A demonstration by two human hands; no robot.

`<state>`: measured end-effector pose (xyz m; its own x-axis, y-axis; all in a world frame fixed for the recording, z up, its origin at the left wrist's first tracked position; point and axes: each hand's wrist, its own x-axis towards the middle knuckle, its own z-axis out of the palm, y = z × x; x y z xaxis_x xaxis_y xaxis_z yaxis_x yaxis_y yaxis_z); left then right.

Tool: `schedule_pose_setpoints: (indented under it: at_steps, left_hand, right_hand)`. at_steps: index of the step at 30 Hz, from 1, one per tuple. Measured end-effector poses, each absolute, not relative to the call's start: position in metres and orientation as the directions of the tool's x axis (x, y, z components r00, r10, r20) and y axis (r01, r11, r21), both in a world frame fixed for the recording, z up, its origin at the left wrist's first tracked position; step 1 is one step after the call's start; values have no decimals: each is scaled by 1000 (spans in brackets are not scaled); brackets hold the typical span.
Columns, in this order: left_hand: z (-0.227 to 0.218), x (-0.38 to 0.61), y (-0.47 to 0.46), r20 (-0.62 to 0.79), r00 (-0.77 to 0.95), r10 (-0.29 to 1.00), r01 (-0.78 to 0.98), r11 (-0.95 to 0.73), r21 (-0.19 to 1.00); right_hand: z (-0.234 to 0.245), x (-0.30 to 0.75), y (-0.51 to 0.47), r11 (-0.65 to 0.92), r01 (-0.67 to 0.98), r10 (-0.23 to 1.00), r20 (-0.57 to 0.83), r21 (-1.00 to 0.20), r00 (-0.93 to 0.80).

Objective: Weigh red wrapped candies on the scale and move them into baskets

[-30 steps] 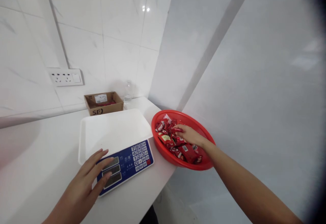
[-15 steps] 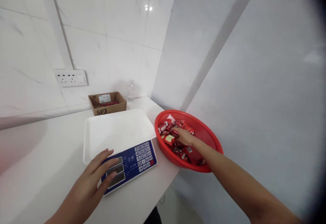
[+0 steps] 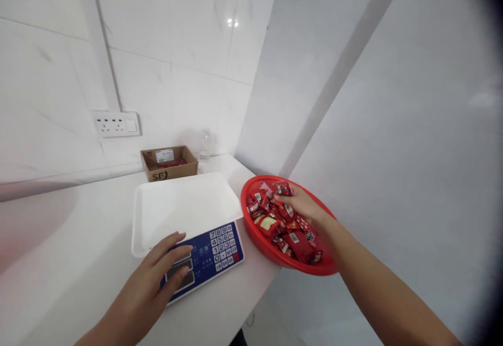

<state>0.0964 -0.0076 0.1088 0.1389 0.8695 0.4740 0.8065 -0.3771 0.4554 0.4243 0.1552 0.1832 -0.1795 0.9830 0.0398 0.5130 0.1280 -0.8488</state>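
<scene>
My left hand lies flat and open on the blue display panel of a white electronic scale, whose white weighing tray holds nothing. My right hand is inside a red plastic basket that overhangs the counter's right edge. Its fingers are closed round several red snack packets, lifted a little above the heap of red packets in the basket.
A small brown cardboard box stands against the tiled wall behind the scale, with a clear bottle to its right. A white socket strip is on the wall. The white counter ends just right of the scale.
My right hand has closed on packets and risen from the heap toward the basket's far side. The left hand stays on the scale panel. The view has shifted slightly.
</scene>
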Motion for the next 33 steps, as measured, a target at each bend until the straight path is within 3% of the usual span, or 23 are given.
schedule_pose_setpoints:
  at_steps: [4,9,14,22,29,33]
  left_hand:
    - [117,103,-9,452,162,877,785,-392,479]
    - [121,100,-17,392,178,902,800,-365,476]
    - [118,82,-29,325,130,937,837,-279,471]
    - [122,60,-13,301,57,952,860,-200,469]
    - [127,46,38,254,84,964,935,-164,315]
    - [127,46,60,199,42,979,957,-96,273]
  right_hand:
    - [191,358,150,65,178,961,13,-982,-275]
    - [166,270,161,59,53,864,24,-997,-502]
    - [143,217,168,155,167,757,9,-974,-654]
    - [144,215,176,348,376,799,62,-859,-598]
    - [148,233,175,435,484,840,148,-759,-522]
    - [143,238,174,509,594,830,171,-624,-531]
